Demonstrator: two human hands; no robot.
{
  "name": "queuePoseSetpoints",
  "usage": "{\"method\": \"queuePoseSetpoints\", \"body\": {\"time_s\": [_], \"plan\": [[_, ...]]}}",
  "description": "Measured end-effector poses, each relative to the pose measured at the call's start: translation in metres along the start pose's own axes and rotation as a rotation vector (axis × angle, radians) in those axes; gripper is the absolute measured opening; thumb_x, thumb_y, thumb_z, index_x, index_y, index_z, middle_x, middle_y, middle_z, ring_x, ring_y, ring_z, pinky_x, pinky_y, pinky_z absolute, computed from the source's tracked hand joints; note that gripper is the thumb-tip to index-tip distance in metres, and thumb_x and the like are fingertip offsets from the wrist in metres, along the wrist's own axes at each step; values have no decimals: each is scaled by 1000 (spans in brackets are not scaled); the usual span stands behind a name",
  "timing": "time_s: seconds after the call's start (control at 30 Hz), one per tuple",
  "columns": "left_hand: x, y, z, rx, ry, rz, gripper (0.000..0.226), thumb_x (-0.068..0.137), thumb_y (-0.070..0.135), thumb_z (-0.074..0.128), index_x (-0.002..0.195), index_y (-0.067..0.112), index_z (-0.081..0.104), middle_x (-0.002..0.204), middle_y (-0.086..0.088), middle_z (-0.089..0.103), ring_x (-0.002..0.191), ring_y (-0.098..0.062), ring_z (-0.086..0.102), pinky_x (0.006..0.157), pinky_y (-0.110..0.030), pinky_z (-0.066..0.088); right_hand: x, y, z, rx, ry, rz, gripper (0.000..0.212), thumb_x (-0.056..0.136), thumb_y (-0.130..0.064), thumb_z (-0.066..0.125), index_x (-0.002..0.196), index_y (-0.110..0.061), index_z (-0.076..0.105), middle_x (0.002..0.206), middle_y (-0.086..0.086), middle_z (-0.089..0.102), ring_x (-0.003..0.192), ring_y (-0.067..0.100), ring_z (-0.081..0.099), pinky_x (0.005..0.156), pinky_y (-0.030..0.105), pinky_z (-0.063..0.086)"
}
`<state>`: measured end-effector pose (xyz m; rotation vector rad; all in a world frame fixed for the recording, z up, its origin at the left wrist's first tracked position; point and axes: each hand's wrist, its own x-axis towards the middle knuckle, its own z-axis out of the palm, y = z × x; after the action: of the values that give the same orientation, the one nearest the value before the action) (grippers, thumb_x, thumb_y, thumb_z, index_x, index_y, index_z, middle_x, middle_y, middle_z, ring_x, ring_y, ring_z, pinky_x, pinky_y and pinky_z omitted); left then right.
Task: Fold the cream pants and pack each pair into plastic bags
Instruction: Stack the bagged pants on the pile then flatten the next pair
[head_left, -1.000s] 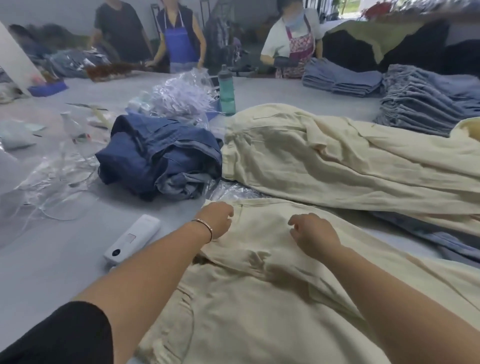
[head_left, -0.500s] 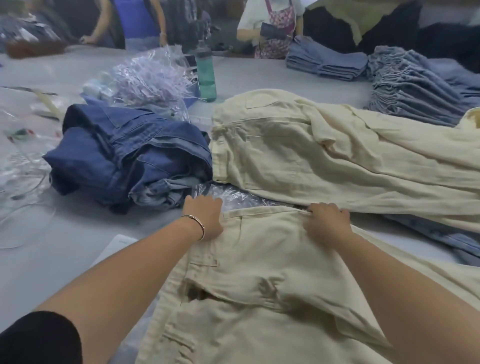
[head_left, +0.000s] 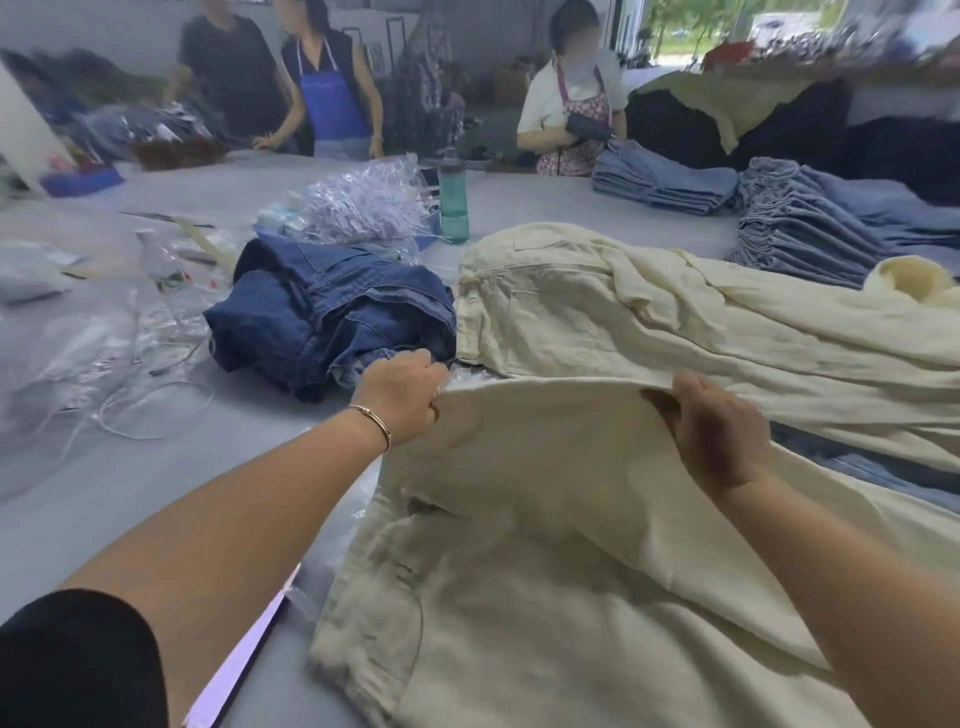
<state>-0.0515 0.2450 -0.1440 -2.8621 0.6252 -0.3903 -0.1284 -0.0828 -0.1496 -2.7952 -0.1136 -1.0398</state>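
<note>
Left hand: the left hand (head_left: 404, 396) grips the far left corner of the folded edge of the near cream pants (head_left: 545, 545), fingers curled around the cloth; a thin bracelet (head_left: 371, 423) circles the wrist.
Right hand: the right hand (head_left: 719, 431) pinches the same raised edge further right, fingers tucked under the fabric and thumb on top.
Near cream pants: spread across the grey table (head_left: 156, 493) directly in front of the person, the far edge lifted off the surface between the two hands — the rest lies flat, with a pocket showing low on the left.
Second cream pants: another pair (head_left: 701, 322) lies just beyond the lifted edge, stretching off to the right.
Plastic bag: a clear plastic bag (head_left: 467, 375) shows in the gap between the two cream pairs, just beside the left hand; how far it runs under the cloth cannot be told.
Dark denim: a crumpled pile of dark blue jeans (head_left: 322, 317) sits left of the second pair, near the left hand.
Further back: a green bottle (head_left: 453, 200), a heap of clear plastic strips (head_left: 363, 202), and stacks of light blue folded jeans (head_left: 800, 228) at right.
Background: three people stand at the far side of the table — their faces are not clear.
</note>
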Motion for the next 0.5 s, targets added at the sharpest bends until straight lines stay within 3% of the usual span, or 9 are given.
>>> {"method": "queuePoseSetpoints", "body": {"time_s": [0.07, 0.13, 0.2, 0.27, 0.4, 0.5], "plan": [[-34, 2, -18, -33, 7, 36, 16, 79, 20, 56, 94, 13, 55, 100, -6, 55, 96, -27, 55, 70, -34, 42, -25, -6, -32, 9, 49, -179, 45, 89, -45, 51, 69, -5, 52, 55, 14, 55, 43, 35, 56, 42, 27, 29], [-75, 8, -27, -40, -13, 112, 17, 78, 15, 59, 94, 11, 56, 99, -8, 58, 94, -28, 56, 71, -35, 45, -57, -10, -56, 41, 12, -330, 39, 84, -47, 56, 72, -9, 52, 55, 8, 55, 41, 30, 55, 38, 24, 29], [-116, 16, -28, -76, -43, 148, 19, 74, 8, 61, 92, 10, 56, 96, -10, 60, 90, -31, 58, 65, -34, 43, -98, -14, -71, 75, -35, -484, 26, 82, -39, 56, 80, -15, 46, 58, 5, 55, 41, 28, 54, 34, 24, 32], [-154, 25, -22, -36, -154, 131, 22, 77, 7, 54, 98, 12, 53, 101, -7, 58, 96, -28, 56, 70, -35, 43, -143, -20, -78, 103, -90, -597, 9, 80, -23, 48, 85, -17, 43, 61, 5, 54, 41, 27, 52, 30, 25, 33], [-208, 50, 4, 51, -358, 89, 32, 82, 3, 45, 111, 14, 51, 116, -7, 53, 108, -27, 51, 82, -39, 44, -225, -32, -82, 128, -214, -630, 18, 72, -14, 48, 89, -17, 49, 65, 3, 51, 44, 23, 48, 32, 25, 23], [-231, 70, 20, 158, -475, 53, 37, 84, 5, 47, 120, 16, 48, 126, -6, 48, 117, -22, 48, 85, -35, 42, -267, -40, -79, 112, -361, -605, 31, 52, -14, 73, 80, -19, 60, 68, 0, 53, 48, 20, 51, 32, 26, 26]]}}
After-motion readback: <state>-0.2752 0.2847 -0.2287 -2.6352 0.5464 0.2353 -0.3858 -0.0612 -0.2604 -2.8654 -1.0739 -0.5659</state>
